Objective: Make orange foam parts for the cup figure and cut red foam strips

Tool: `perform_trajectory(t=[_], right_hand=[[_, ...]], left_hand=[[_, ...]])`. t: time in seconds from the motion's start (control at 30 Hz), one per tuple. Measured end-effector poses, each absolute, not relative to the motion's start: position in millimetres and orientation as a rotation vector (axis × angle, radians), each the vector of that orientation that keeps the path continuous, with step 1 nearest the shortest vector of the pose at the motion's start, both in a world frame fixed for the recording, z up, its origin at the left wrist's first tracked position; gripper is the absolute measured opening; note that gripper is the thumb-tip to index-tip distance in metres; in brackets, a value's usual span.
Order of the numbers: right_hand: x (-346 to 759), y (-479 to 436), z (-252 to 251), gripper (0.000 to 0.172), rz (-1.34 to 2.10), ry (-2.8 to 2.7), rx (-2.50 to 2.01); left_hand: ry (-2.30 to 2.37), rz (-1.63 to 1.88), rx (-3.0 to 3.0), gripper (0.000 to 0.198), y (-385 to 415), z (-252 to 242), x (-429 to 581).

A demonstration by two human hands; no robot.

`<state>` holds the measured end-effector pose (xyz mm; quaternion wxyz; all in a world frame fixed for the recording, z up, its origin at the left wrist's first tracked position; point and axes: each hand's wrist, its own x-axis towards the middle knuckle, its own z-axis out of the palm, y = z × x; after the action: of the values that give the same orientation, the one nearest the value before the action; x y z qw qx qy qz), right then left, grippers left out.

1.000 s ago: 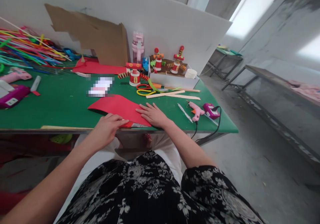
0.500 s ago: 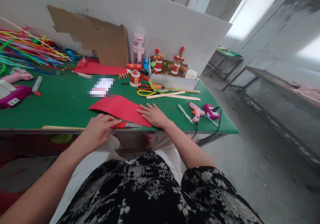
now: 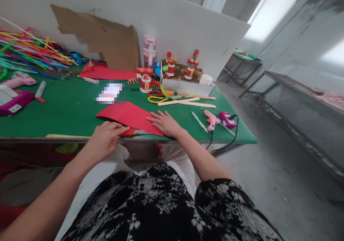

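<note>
My left hand (image 3: 105, 136), at the table's front edge, is closed on the red handle of a utility knife (image 3: 128, 131). Its grey blade points right and lies along the near edge of a red paper sheet (image 3: 126, 112), which partly covers it. The sheet looks folded, with its left part bulging up off the table. My right hand (image 3: 166, 124) lies flat on the sheet's right end, fingers spread, pressing it against the green tabletop (image 3: 67, 106).
A glue gun (image 3: 211, 119), a craft knife (image 3: 199, 121) and a purple box (image 3: 227, 119) sit at right. Behind are scissors (image 3: 157, 99), wooden strips (image 3: 178, 101), a paper figure (image 3: 146, 83) and a white box (image 3: 185, 87). Pipe cleaners (image 3: 29, 53) pile at far left.
The knife has shifted slightly away from me, and its blade now sits a little further under the paper's edge. My right hand stays in place.
</note>
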<state>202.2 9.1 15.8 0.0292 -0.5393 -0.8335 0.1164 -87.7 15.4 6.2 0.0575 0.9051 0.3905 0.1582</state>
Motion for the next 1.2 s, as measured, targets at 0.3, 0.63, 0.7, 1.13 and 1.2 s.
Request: perform_trajectory(t=[0.3, 0.63, 0.7, 1.13, 1.2], right_hand=[[201.5, 8.8, 16.1, 0.048, 0.358, -2.566, -1.68], [200.9, 9.1, 14.3, 0.047, 0.37, -2.534, -1.666], [200.7, 8.6, 15.0, 0.047, 0.372, -2.535, -1.671], [201.4, 7.9, 16.4, 0.047, 0.37, -2.552, -1.672], [201.2, 8.1, 16.3, 0.047, 0.373, -2.555, -1.68]], left_hand=[[1.138, 0.435, 2.721, 0.047, 7.7, 8.6, -62.7], [1.079, 0.523, 2.776, 0.049, -3.7, 5.3, -43.4], [1.061, 0.525, 2.769, 0.048, -4.5, 5.8, -43.3], [1.042, 0.431, 2.735, 0.051, -1.4, 13.0, -40.8], [1.037, 0.442, 2.732, 0.051, -3.2, 13.2, -39.7]])
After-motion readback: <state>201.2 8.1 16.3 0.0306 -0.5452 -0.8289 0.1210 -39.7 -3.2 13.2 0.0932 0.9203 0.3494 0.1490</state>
